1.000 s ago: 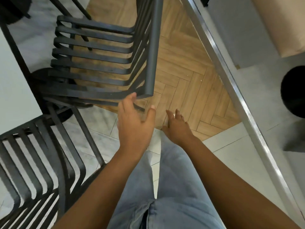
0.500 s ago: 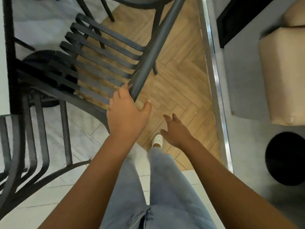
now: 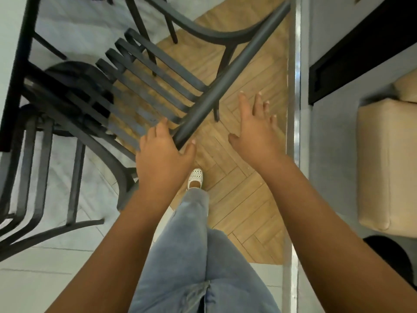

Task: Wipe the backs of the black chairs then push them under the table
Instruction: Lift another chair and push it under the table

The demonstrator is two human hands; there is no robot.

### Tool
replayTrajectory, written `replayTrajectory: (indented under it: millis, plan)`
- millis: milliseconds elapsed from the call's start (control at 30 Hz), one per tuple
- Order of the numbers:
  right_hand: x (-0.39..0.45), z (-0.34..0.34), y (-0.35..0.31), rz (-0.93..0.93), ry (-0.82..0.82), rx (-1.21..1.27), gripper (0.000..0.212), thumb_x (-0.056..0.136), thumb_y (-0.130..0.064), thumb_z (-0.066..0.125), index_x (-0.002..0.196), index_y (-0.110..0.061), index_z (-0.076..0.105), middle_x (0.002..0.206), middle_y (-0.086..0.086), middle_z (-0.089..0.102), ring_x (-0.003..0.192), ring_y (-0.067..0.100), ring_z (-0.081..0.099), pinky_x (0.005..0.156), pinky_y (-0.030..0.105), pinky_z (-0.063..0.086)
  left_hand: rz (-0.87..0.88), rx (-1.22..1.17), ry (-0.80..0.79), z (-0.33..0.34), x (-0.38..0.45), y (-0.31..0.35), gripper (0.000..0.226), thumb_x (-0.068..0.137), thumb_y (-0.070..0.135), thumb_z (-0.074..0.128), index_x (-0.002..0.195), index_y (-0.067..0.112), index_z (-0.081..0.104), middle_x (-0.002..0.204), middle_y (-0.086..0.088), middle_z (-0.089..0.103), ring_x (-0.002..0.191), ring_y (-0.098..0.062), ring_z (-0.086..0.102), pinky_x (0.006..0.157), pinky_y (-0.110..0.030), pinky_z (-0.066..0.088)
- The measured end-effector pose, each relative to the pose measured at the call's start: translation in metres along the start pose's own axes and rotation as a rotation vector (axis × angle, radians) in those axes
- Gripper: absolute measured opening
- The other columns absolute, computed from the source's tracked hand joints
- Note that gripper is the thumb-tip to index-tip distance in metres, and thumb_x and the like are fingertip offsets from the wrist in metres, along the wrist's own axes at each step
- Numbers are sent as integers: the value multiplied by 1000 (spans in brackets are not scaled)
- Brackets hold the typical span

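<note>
Looking straight down from head height, the view takes in a person's two bare arms reaching forward over blue jeans (image 3: 191, 256) and one white shoe (image 3: 195, 178). The left hand (image 3: 163, 152) rests on the near end of the top rail of a black chair (image 3: 225, 82), fingers on one side of the rail and thumb on the other; how tightly it grips cannot be told. The right hand (image 3: 253, 129) hangs in the air beside the rail, fingers spread and straight, holding nothing. The chair's slatted seat reaches under the dark edge of the counter (image 3: 17, 71) at the left. A second black chair (image 3: 33, 177) stands at lower left. Below lies herringbone wood floor (image 3: 237, 188), and a beige ottoman (image 3: 388, 166) sits at right.
</note>
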State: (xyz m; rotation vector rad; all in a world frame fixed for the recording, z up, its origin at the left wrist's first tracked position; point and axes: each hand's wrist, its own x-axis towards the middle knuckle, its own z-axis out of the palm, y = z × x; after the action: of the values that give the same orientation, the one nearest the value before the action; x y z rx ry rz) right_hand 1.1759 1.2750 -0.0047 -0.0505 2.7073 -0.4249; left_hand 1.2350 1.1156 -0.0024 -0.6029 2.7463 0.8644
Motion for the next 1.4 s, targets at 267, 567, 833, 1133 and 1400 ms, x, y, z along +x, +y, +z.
replayTrajectory:
  millis: [267,567,833,1133,1400]
  plan:
    - [43,-39,1,-180,92,-183,92,86,-7,58,150,-25,-6,155,17,-15,142,33,-18,113,47,-9,-72,26,-23,2,10,10,74,81,49,62,141,19,32,132,-5,48,122,-24,42,99,-49,41]
    - [97,-50,6,-451,23,-405,89,87,-8,60,150,-26,0,158,10,-10,142,36,-18,110,52,-12,-161,111,-9,7,29,21,83,73,57,65,140,20,35,133,-5,48,129,-26,36,106,-47,33]
    - [139,-70,12,-703,-56,-585,87,87,-13,63,150,-24,4,157,15,-9,142,37,-17,112,55,-7,-341,218,-65,11,21,33,83,71,63,63,141,27,34,144,0,39,141,-23,17,112,-53,12]
    - [165,-70,24,-877,-118,-660,80,89,-17,61,150,-21,9,158,12,-4,144,31,-12,113,53,-5,-441,220,108,28,22,40,57,77,45,68,126,19,55,121,-7,61,127,-28,43,105,-49,30]
    - [183,-67,16,-876,-171,-685,72,86,-19,64,146,-19,26,155,8,23,145,26,12,113,52,13,-541,289,120,32,28,42,20,84,35,56,95,24,68,59,5,50,54,-14,44,51,-23,26]
